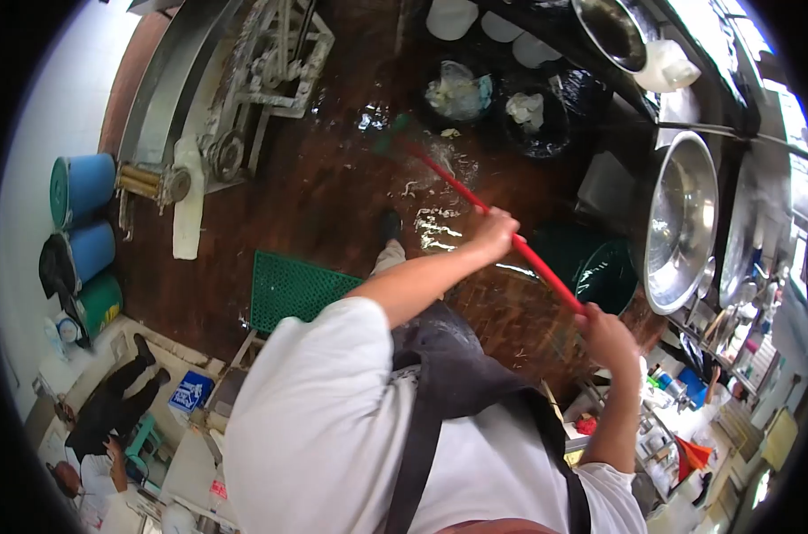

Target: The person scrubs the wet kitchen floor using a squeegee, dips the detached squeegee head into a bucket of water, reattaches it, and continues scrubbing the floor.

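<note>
A red-handled broom slants across the floor. Its green head lies on the wet brown floor and is blurred, so its bristles cannot be made out. My left hand is wrapped round the middle of the handle, with the arm stretched across my front. Near the upper end of the handle, my right hand is closed on it too. Wet patches and whitish bits lie on the floor around the head.
A green plastic grate lies left of my foot. Bins with bags stand ahead, and a dark green tub and large metal basin are right. Machinery and blue drums line the left. Another person is at lower left.
</note>
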### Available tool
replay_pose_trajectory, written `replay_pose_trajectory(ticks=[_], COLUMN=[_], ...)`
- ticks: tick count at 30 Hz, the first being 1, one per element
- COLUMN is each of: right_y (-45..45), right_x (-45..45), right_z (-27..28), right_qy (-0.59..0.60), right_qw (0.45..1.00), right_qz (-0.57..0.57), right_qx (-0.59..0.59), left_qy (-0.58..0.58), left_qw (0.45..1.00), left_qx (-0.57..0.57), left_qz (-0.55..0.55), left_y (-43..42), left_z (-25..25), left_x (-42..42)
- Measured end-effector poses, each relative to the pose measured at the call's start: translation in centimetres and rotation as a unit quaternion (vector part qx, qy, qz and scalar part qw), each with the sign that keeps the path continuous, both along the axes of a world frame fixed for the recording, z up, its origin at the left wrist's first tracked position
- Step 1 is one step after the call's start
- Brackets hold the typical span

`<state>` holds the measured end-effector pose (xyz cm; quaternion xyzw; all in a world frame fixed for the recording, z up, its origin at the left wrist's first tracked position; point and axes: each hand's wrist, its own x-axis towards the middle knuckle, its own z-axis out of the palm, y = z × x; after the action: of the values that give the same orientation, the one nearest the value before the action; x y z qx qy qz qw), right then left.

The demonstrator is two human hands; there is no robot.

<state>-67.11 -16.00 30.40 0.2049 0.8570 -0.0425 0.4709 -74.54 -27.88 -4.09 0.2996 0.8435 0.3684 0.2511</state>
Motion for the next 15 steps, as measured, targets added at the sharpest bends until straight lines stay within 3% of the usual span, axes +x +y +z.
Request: replay_pose_trajectory(ticks=[2,3,5,6,8,9,12,14,15], right_y=[-1.3,-3.2,-6.7,-7.6,-8.5,-7.6,-3.2,-1.2,0.9], right_x=[0.7,0.0,-2.4,-2.7,-4.3,-3.4,2.1,6.2,10.1], right_z=[-5.9,-8.9,-15.3,-19.2,-18.7,-18.8,-15.7,-11.0,-10.9], right_qy=[0.041,0.062,0.044,0.059,0.011,0.007,-0.052,-0.071,-0.043], right_qw=[0.996,0.989,0.980,0.982,0.969,0.965,0.949,0.952,0.968], right_qz=[-0.043,-0.064,-0.111,-0.079,-0.168,-0.190,-0.267,-0.275,-0.224], right_qx=[-0.073,-0.120,-0.157,-0.162,-0.179,-0.180,-0.160,-0.113,-0.103], left_qy=[0.130,0.148,0.132,0.144,0.177,0.118,-0.006,-0.016,-0.042], left_qw=[0.984,0.983,0.984,0.980,0.972,0.976,0.963,0.968,0.962], left_qx=[0.070,0.070,-0.123,-0.139,-0.156,-0.174,-0.208,-0.172,-0.169], left_qz=[0.100,0.080,0.002,0.006,0.001,-0.050,-0.169,-0.183,-0.212], left_y=[-4.7,-7.8,-11.4,-12.6,-12.9,-11.4,-3.6,0.3,1.6], left_z=[-4.1,-4.4,-6.8,-8.2,-11.8,-11.8,-9.5,-7.4,-5.5], left_x=[-2.3,-4.4,-7.6,-8.6,-8.9,-8.7,-2.9,3.6,5.6])
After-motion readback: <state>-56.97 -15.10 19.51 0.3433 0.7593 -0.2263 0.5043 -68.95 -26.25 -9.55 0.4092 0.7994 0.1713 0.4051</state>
